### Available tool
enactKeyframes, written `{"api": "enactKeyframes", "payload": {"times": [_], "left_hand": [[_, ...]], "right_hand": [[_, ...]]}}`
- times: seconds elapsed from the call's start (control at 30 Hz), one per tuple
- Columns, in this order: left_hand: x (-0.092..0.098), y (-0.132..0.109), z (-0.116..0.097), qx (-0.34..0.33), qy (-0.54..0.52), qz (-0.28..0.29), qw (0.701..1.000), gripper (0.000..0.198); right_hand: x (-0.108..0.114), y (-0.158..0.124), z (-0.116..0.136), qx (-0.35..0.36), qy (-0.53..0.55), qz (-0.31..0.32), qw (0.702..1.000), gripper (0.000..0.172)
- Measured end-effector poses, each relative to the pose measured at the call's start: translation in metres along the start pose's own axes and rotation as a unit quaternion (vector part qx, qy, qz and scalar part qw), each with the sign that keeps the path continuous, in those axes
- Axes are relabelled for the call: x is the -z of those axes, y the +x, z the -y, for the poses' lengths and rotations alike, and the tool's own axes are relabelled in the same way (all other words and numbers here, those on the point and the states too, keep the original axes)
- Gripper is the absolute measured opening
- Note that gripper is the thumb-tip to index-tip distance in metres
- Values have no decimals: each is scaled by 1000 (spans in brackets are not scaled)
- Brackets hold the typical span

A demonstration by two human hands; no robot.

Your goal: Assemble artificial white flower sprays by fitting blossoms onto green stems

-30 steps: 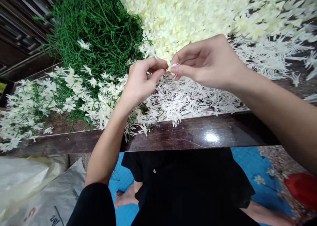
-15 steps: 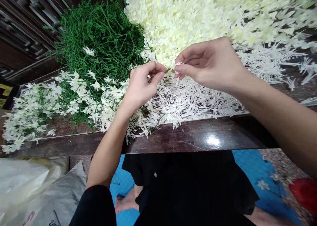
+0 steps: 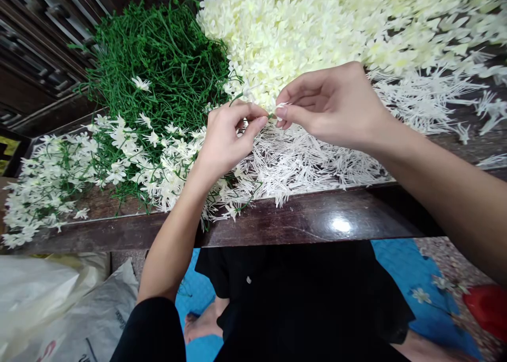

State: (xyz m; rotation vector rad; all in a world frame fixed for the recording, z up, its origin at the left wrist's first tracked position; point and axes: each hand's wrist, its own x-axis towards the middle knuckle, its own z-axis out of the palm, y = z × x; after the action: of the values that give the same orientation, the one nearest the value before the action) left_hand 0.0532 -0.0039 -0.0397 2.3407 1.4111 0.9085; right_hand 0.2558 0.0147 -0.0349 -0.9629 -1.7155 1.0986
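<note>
My left hand [image 3: 233, 135] pinches a green plastic stem [image 3: 271, 116] between thumb and forefinger. Close against it, my right hand [image 3: 328, 105] holds a small white flower piece [image 3: 282, 105] in its fingertips, at the end of the stem. The hands almost touch above a heap of thin white stamen pieces [image 3: 309, 158]. Behind them spreads a thick layer of cream-white petal pieces [image 3: 301, 34]. To the left of my left hand lie white flowers on green stems [image 3: 127, 150].
A big tangle of green stems [image 3: 154, 61] rises at the back left. The dark wooden table's front edge [image 3: 301, 219] runs below my hands. Pale plastic bags [image 3: 79, 309] are on the floor at left; a blue mat [image 3: 400, 256] and a red object [image 3: 487, 309] lie below.
My fingertips have come slightly closer together, bringing the stem's end against the white flower piece. Otherwise the heaps look the same.
</note>
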Motion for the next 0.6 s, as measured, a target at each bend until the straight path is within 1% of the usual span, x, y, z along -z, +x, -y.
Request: {"api": "enactKeyframes", "payload": {"times": [0.07,0.17,0.4,0.6], "left_hand": [[-1,0,1,-23,22,-5,999,14],[-3,0,3,-36,40,-15,998,15],[-4,-1,4,-36,38,-24,998,20],[-3,0,4,-27,11,-31,999,21]], "right_hand": [[0,0,-1,4,8,5,1000,26],[2,0,0,15,16,9,1000,25],[6,-1,5,26,-9,3,1000,24],[8,-1,4,24,-18,-8,1000,19]]}}
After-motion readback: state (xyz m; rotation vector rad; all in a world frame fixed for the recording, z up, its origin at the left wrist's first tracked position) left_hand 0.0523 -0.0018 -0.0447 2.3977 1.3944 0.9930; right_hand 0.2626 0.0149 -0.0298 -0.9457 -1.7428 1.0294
